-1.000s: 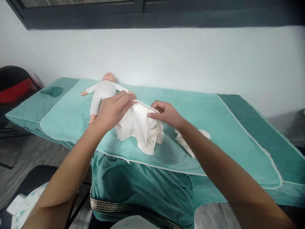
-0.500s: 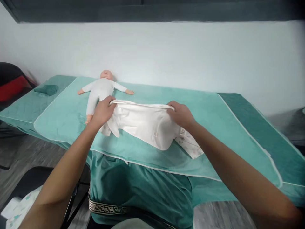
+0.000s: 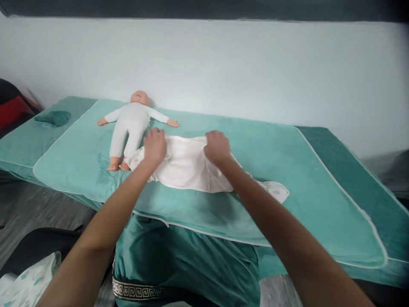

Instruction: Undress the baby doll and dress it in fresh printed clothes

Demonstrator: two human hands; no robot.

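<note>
A white baby garment (image 3: 188, 166) with small-print sleeves lies across the near middle of the green-covered bed, its far edge bunched between my hands. My left hand (image 3: 155, 147) is closed on the left part of that edge. On the right part, my right hand (image 3: 217, 147) grips the cloth the same way; the fingertips of both are hidden. One printed sleeve (image 3: 276, 191) stretches out to the right beyond my forearm. Just behind and left of my left hand, a baby doll (image 3: 132, 121) in a white bodysuit lies on its back, arms spread.
A green mat with white piping (image 3: 287, 170) covers the bed. A small green pillow (image 3: 53, 118) rests at the left end. Lower left, a black chair (image 3: 41, 238) holds a printed cloth (image 3: 35, 277). The white wall (image 3: 204, 64) rises behind the bed.
My hands have come closer together, and the garment's stretched edge has slackened. The cloth lies lower on the bed, its right sleeve now farther out to the right.
</note>
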